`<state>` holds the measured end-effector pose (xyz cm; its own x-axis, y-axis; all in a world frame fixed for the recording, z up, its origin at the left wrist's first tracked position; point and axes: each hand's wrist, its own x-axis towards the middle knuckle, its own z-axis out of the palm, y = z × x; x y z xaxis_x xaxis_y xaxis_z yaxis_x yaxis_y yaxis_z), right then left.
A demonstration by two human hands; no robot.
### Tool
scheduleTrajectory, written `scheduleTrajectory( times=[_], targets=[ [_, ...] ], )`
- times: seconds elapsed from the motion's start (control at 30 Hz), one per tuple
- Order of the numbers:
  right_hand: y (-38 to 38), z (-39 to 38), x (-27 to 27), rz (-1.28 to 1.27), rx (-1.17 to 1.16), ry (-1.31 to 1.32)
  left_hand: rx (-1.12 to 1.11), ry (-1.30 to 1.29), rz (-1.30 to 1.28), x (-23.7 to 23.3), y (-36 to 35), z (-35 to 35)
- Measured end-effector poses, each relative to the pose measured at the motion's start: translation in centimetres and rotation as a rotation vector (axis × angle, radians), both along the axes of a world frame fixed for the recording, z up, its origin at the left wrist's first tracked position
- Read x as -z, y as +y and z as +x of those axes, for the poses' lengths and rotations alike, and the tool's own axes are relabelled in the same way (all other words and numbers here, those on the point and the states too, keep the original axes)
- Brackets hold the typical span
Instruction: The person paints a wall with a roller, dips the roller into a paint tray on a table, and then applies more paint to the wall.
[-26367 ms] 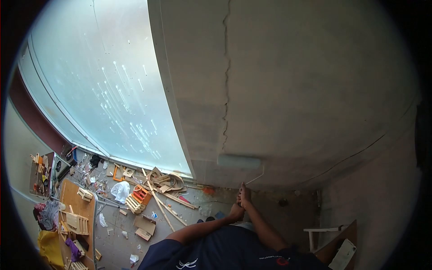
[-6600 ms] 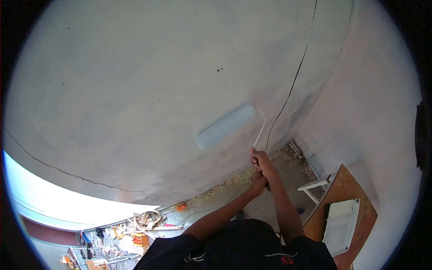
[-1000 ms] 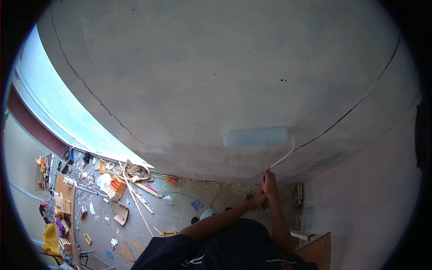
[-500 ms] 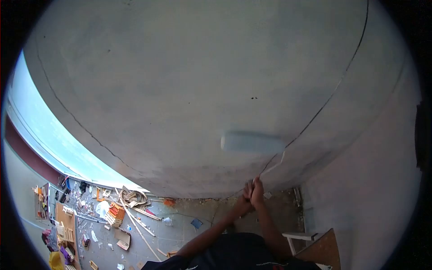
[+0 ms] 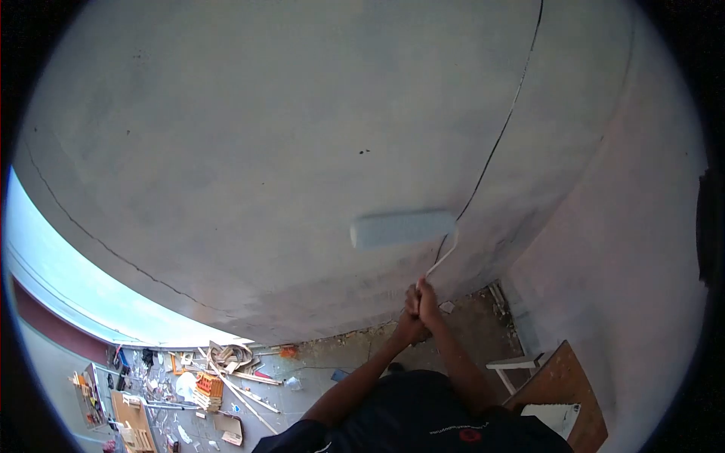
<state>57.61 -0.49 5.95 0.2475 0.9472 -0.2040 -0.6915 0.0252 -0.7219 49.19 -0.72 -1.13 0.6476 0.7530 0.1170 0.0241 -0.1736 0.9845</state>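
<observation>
A white paint roller (image 5: 403, 229) lies against the grey wall (image 5: 302, 113), roughly level, left of a long dark crack. Its thin wire frame bends down on the right to the handle. Both of my hands are wrapped round that handle, close together. My left hand (image 5: 411, 311) sits slightly lower and to the left. My right hand (image 5: 427, 300) is just to its right. The handle itself is mostly hidden by my fingers.
Wood strips, an orange slatted piece (image 5: 208, 391) and scattered debris lie on the floor at the lower left. A brown wooden board (image 5: 563, 385) with a white-legged stand is at the lower right. A pinkish wall (image 5: 604, 287) rises on the right.
The view has shifted, so the wall marks and crack appear further left. The roller and both hands are slightly higher and further left in view. The roller looks sharper, and both hands keep their grip.
</observation>
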Motion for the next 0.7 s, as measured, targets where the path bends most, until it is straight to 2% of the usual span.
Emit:
scheduleTrajectory(
  times=[0.07,0.13,0.23,0.3,0.37,0.43,0.5,0.6,0.63,0.7],
  targets=[
    [0.3,-1.0,3.8,0.055,-0.05,0.01,0.087,0.203,-0.114,2.6,0.5,-1.3],
    [0.5,-1.4,4.4,0.114,-0.059,0.008,0.156,0.425,-0.21,0.0,1.5,-2.3],
    [2.8,0.9,-1.2,0.208,0.005,0.001,0.045,0.215,0.115,-7.8,3.2,-0.1],
    [3.7,3.8,-7.6,0.261,0.06,-0.053,0.046,0.223,0.172,-12.6,4.9,2.9],
    [4.3,6.9,-13.5,0.328,0.068,-0.12,0.175,0.202,0.166,-16.7,6.5,5.8],
    [4.3,8.8,-15.0,0.361,0.053,-0.145,0.229,0.292,-0.017,-18.5,7.3,8.1],
    [4.1,9.7,-15.4,0.359,0.057,-0.21,0.167,0.203,0.029,-18.2,6.7,9.4],
    [2.8,7.6,-7.5,0.25,0.133,-0.235,-0.048,-0.116,0.31,-12.0,3.8,7.9],
    [1.8,6.3,-4.4,0.174,0.147,-0.258,-0.04,-0.077,0.3,-8.4,3.0,6.4],
    [0.7,3.2,3.5,0.159,0.0,0.016,0.023,0.094,0.252,-1.4,1.6,2.6]
  ],
)
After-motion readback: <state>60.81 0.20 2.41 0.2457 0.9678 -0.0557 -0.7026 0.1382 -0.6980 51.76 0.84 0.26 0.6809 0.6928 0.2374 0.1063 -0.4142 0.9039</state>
